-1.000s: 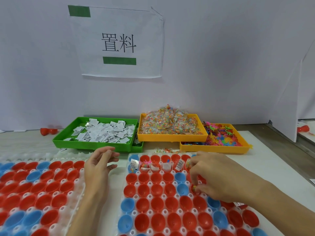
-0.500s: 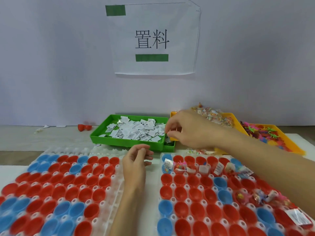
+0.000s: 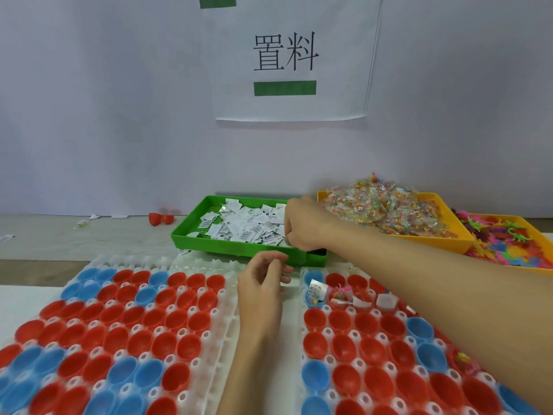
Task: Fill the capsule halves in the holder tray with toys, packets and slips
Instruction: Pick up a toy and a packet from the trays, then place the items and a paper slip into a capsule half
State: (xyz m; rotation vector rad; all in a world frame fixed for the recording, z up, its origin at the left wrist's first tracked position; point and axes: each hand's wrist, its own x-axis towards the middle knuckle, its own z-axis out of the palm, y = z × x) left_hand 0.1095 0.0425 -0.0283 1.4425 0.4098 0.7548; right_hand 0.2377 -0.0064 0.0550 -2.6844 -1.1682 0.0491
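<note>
Two white holder trays lie in front of me, the left holder tray (image 3: 227, 324) and the right holder tray (image 3: 354, 335), both full of red and blue capsule halves. The right tray's back row (image 3: 344, 296) holds slips and small toys. Behind them a green tray (image 3: 239, 253) holds white paper slips (image 3: 248, 226). My right hand (image 3: 305, 226) reaches into the green tray's right end, fingers curled down on the slips. My left hand (image 3: 260, 292) hovers between the two holder trays with loosely curled fingers, and I see nothing in it.
A yellow tray (image 3: 449, 217) heaped with clear candy packets (image 3: 383, 208) stands right of the green one. Further right, another yellow tray holds bright plastic toys (image 3: 508, 235). A loose red capsule (image 3: 160, 218) lies by the wall. A paper sign (image 3: 287, 55) hangs above.
My right hand left the right holder tray, swung back-left and dropped into the slips in the green tray. The view shifted left. My left hand barely moved.
</note>
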